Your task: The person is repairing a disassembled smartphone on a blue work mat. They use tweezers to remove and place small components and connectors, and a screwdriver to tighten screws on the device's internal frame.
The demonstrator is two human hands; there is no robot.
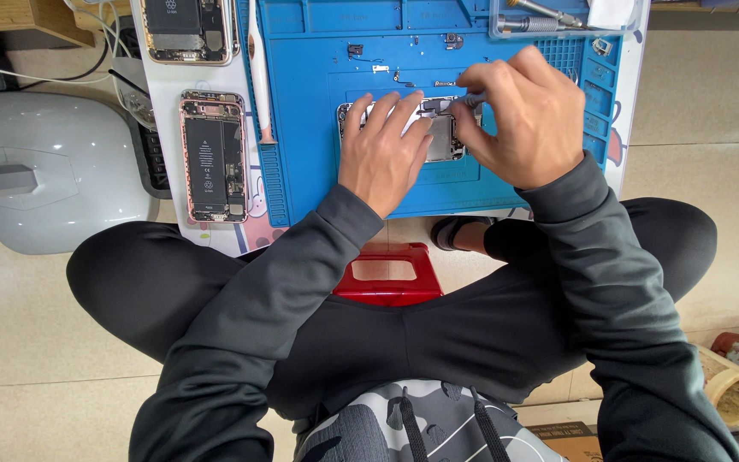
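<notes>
Clear tray (496,26) holds metal tools (534,17); right hand (528,115) grips screwdriver (455,103).

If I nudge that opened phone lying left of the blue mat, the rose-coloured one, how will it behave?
The opened phone is a flat slab lying flush on the white sheet, so it would probably slide, not roll or tip. It looks stiff, with a metal frame. Its battery and boards are exposed, so the inside is likely fragile: push at the edge.
</notes>
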